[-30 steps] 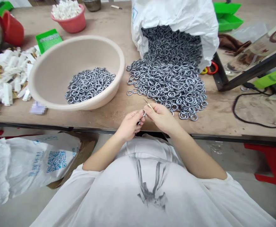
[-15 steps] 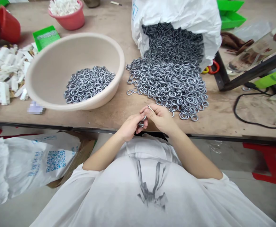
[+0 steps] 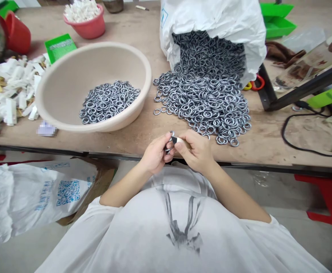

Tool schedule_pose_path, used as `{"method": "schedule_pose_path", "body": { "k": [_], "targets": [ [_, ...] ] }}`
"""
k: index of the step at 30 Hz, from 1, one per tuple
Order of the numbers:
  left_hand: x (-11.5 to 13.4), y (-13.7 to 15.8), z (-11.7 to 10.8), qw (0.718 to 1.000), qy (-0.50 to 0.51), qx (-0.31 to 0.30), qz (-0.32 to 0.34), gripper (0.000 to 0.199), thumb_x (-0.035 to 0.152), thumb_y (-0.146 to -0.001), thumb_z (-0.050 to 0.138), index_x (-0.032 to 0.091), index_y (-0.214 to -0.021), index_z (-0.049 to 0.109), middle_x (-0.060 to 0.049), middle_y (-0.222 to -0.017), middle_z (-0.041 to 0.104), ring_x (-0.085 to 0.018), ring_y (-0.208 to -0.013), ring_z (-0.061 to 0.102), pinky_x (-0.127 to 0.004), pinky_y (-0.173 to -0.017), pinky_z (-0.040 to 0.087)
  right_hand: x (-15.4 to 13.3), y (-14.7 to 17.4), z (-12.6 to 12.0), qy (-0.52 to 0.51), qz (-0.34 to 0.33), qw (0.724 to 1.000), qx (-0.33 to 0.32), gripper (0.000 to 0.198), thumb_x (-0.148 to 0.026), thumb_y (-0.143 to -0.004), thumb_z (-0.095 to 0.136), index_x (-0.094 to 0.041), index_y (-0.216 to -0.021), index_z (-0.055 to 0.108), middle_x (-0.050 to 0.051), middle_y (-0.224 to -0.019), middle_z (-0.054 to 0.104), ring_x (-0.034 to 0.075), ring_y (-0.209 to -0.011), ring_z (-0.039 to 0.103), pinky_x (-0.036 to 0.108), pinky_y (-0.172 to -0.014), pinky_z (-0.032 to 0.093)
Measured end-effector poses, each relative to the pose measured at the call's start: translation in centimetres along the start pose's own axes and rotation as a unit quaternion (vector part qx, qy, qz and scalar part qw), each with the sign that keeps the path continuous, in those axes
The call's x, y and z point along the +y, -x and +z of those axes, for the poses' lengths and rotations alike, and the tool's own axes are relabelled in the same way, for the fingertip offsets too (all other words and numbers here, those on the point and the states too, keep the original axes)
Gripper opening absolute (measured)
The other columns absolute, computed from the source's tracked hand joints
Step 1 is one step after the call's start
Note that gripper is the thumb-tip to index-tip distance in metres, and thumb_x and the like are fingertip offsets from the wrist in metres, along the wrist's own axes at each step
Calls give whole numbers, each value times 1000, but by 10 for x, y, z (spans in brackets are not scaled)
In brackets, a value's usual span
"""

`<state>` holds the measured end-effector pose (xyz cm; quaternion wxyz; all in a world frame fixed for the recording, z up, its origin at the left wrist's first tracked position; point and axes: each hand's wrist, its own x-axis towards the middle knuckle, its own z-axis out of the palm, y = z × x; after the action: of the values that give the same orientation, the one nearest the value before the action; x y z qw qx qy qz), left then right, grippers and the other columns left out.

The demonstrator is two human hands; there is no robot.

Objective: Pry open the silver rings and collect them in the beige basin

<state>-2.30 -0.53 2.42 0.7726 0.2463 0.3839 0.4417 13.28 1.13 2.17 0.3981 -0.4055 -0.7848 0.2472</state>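
Observation:
My left hand (image 3: 155, 153) is closed on several small grey rings, with one ring (image 3: 172, 133) pinched upright at the fingertips. In my right hand (image 3: 199, 151) is a small knife (image 3: 174, 140) with a pale handle and a short, dark, slanted blade. Its blade touches or nearly touches the pinched ring; I cannot tell which. Just beyond my hands a heap of grey rings (image 3: 205, 98) spills from a white sack (image 3: 211, 15). To the left, a large beige basin (image 3: 59, 89) holds more of these rings.
White plastic pieces (image 3: 12, 83) lie piled at the left, near a green tray (image 3: 60, 47). Behind stands a red bowl (image 3: 90, 28) of white pieces. A black metal frame (image 3: 302, 91) and a cable (image 3: 284, 134) are at the right. Another white sack (image 3: 37, 197) lies below the table edge.
The knife has turned in my right hand, so its dark blade now shows flat against the ring. My left fingers have lifted a ring upright. The view has shifted slightly.

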Motion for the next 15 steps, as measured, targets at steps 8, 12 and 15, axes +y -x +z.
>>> {"method": "schedule_pose_path", "body": {
  "k": [8, 12, 15],
  "targets": [
    [0, 2, 4, 1000, 19, 6, 4, 55, 58, -75, 74, 19, -61, 38, 6, -47, 43, -2, -37, 33, -16, -38, 20, -6, 5, -2, 63, -54, 997, -4, 33, -40, -99, 51, -21, -72, 52, -1, -66, 51, 14, -62, 46, 29, -60, 32],
    [2, 5, 4, 1000, 21, -10, -1, 54, 54, -76, 74, 19, -61, 37, 6, -47, 44, -2, -37, 32, -16, -38, 19, -5, 4, 0, 32, -48, 998, -7, 35, -38, -99, 51, -21, -69, 49, -2, -64, 47, 13, -60, 44, 29, -59, 31],
    [2, 6, 3, 999, 21, -32, -17, 51, 51, -80, 71, 20, -62, 35, 6, -47, 42, -3, -37, 30, -16, -39, 21, -1, 3, 3, -9, -27, 1000, 6, 37, -36, -101, 49, -21, -66, 46, -3, -62, 46, 12, -59, 44, 28, -59, 31]
  ]
}}
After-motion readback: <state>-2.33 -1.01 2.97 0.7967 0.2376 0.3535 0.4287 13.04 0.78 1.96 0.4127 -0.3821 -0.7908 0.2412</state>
